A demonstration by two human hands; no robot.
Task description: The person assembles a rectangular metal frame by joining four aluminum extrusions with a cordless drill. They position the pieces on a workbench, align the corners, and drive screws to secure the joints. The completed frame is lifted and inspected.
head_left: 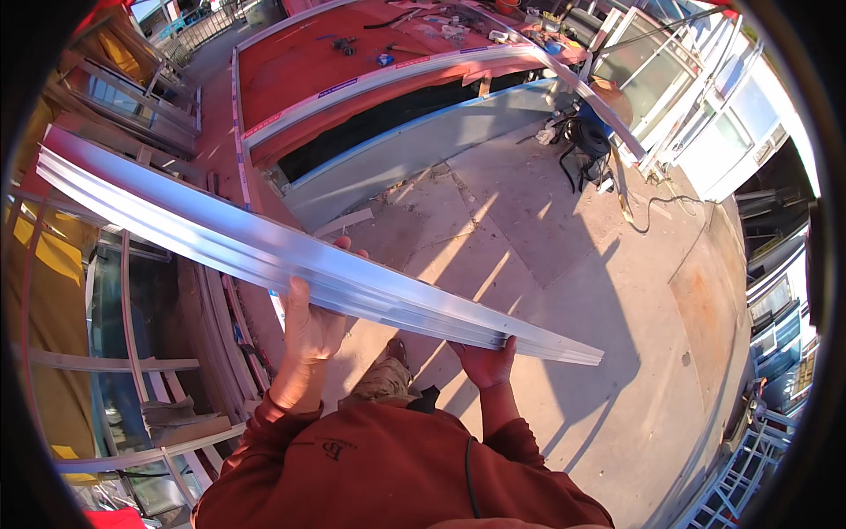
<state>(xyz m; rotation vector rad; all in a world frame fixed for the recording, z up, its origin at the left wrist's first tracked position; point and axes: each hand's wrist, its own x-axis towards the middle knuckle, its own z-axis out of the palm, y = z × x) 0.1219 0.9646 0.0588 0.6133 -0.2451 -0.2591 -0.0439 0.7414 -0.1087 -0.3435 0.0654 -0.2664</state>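
Observation:
A long silvery aluminium profile (264, 245) with grooves along its length slants across in front of me, from the upper left down to the lower right. My left hand (313, 322) grips it near the middle, thumb on the near side and fingertips showing over the far edge. Closer to the right end, my right hand (486, 360) is closed on the profile from below, its thumb against the near edge. Most of the right fingers are hidden under the metal. The profile is held up above the concrete floor.
A red-topped workbench (300, 79) with scattered tools stands ahead. Framed panels (652, 57) and black coiled hose (589, 141) are at the far right. On the left stands a rack (132, 361) with long strips and glass. White metal frames (749, 476) lie at the lower right.

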